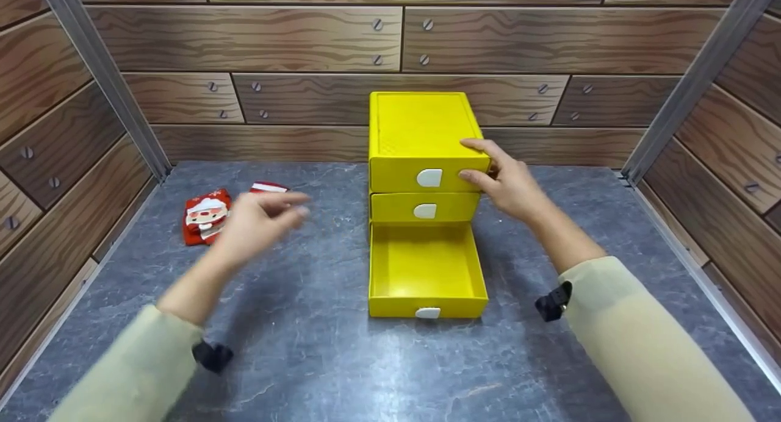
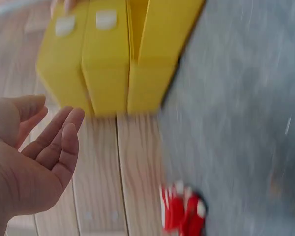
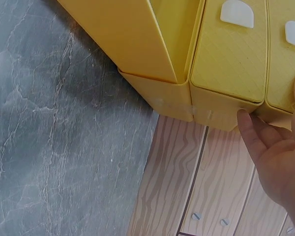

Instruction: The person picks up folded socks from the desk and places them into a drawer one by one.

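Observation:
A yellow three-drawer cabinet (image 1: 427, 123) stands near the back wall, white tabs on its drawer fronts. Its bottom drawer (image 1: 427, 263) is pulled out, with nothing inside; the upper two are closed. My right hand (image 1: 515, 184) grips the cabinet's upper right corner, thumb on the top drawer's front and fingers against the side and top edge. In the head view my left hand (image 1: 250, 224), blurred, hovers in front of two red items and holds nothing. One is a red folded cloth piece with a Santa face (image 1: 207, 214); the other, red with white stripes (image 1: 268, 187), is partly hidden.
A grey marbled tabletop (image 1: 305, 349) lies under everything. Wood-patterned panels (image 1: 305, 38) enclose it at the back and both sides, with metal posts (image 1: 107, 74) in the corners.

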### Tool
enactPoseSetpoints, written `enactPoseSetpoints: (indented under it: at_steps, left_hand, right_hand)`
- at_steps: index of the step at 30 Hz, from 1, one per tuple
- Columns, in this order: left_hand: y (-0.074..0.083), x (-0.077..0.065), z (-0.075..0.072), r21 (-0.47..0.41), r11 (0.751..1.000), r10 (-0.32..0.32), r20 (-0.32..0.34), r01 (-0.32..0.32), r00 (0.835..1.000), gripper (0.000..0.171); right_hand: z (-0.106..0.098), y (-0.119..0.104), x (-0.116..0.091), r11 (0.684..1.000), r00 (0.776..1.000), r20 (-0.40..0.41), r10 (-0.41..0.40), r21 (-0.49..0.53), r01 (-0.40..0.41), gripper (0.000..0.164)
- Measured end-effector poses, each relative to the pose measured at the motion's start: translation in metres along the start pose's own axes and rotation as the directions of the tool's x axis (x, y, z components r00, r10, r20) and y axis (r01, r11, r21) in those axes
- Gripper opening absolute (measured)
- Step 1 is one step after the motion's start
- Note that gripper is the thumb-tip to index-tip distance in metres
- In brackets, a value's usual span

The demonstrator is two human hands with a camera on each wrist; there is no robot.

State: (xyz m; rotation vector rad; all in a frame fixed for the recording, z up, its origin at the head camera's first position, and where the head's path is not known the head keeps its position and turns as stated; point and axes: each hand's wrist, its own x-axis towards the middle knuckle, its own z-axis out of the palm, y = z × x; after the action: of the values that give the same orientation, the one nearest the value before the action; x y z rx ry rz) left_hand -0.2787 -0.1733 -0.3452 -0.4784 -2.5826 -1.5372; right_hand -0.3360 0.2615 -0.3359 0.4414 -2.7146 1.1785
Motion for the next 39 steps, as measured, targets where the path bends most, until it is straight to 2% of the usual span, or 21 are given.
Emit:
enactPoseSetpoints:
  at_steps: [4,9,12,17,22,28,34,39]
  left_hand:
    - [-0.018,0.023,-0.027,0.059,0.998,-0.027,-0.06,0.031,0.998,0.033]
    - [-0.041,0.042,-0.05,0.047,0.991,-0.12,-0.036,0.122,0.992,0.043]
    - [-0.056,0.051,-0.058,-0.003,0.984,-0.178,-0.015,0.178,0.984,0.048]
    - [-0.082,0.061,-0.067,-0.036,0.967,-0.25,0.023,0.251,0.968,0.056]
    - [-0.103,0.069,-0.068,-0.011,0.952,-0.304,0.047,0.305,0.951,0.059]
    - [-0.121,0.073,-0.063,0.028,0.932,-0.363,0.04,0.362,0.931,0.063]
    - [-0.134,0.076,-0.054,0.038,0.927,-0.375,0.037,0.374,0.926,0.062]
    - [-0.136,0.078,-0.047,0.061,0.921,-0.388,0.041,0.386,0.921,0.061]
  right_hand:
    - [-0.001,0.001,0.0,1.0,1.0,-0.009,-0.005,-0.003,0.005,0.058]
    - [-0.001,0.0,-0.001,1.0,1.0,-0.014,-0.016,0.008,0.016,0.057]
    - [0.0,0.001,-0.002,1.0,1.0,-0.008,-0.014,0.017,0.015,0.058]
    - [0.001,0.0,-0.001,0.999,1.0,0.003,-0.006,0.032,0.006,0.058]
    - [0.001,0.0,0.0,0.999,1.0,0.003,-0.006,0.033,0.006,0.058]
    - [0.001,0.0,-0.001,0.999,1.0,0.002,-0.006,0.037,0.006,0.058]
    - [0.001,-0.001,-0.001,0.999,1.0,-0.001,-0.007,0.036,0.007,0.057]
    - [-0.001,0.0,-0.002,1.0,1.0,-0.007,-0.009,0.029,0.009,0.058]
